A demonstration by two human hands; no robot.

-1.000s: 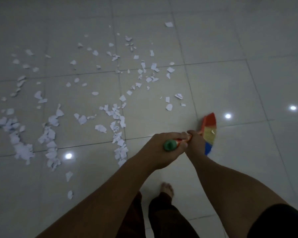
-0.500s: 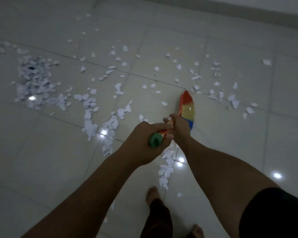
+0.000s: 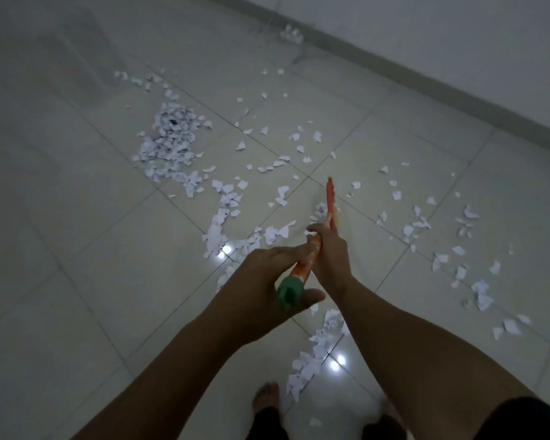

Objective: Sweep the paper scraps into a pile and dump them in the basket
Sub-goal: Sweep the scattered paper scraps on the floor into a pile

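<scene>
Paper scraps (image 3: 172,144), white and torn, lie over the tiled floor (image 3: 77,249), thickest in one heap far left. The orange broom (image 3: 304,262) points away from me, green cap nearest; my left hand (image 3: 264,284) and right hand (image 3: 327,252) hold it, fingers (image 3: 286,250) curled round.

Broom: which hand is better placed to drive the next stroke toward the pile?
Right, probably. The right hand holds the broom lower on its handle, nearer the head, so it can steer; the left hand holds the green-capped top. Loose scraps lie right of the head, the pile left.
</scene>
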